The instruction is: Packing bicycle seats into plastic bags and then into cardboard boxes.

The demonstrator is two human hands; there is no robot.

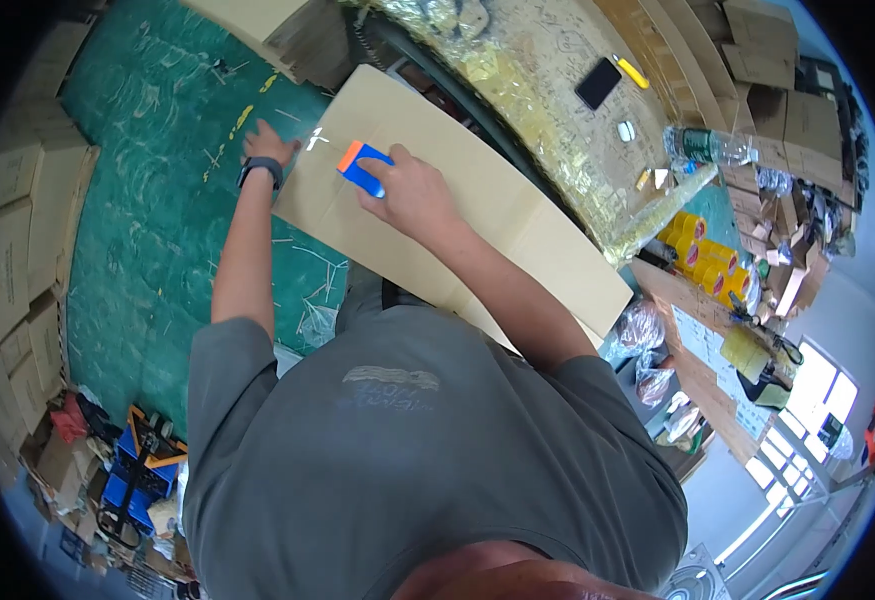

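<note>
A flat tan cardboard box (pixel 497 215) lies slanted from the upper middle to the right, resting against the edge of a work table (pixel 547 90). My right hand (pixel 409 192) presses a blue and orange tape dispenser (pixel 362 167) onto the upper left part of the cardboard. My left hand (pixel 267 142), with a dark watch on its wrist, lies with spread fingers at the cardboard's left corner. A short strip of clear tape shows at that corner. My grey shirt fills the lower middle of the view.
The table, covered in yellowish tape scraps, carries a black phone (pixel 598 82), a yellow knife (pixel 632 72) and a clear bottle (pixel 707 147). Yellow tape rolls (pixel 705 257) sit at the right. Folded cartons (pixel 17 250) line the left above a green floor (pixel 147 230). A blue cart (pixel 142 465) stands at the lower left.
</note>
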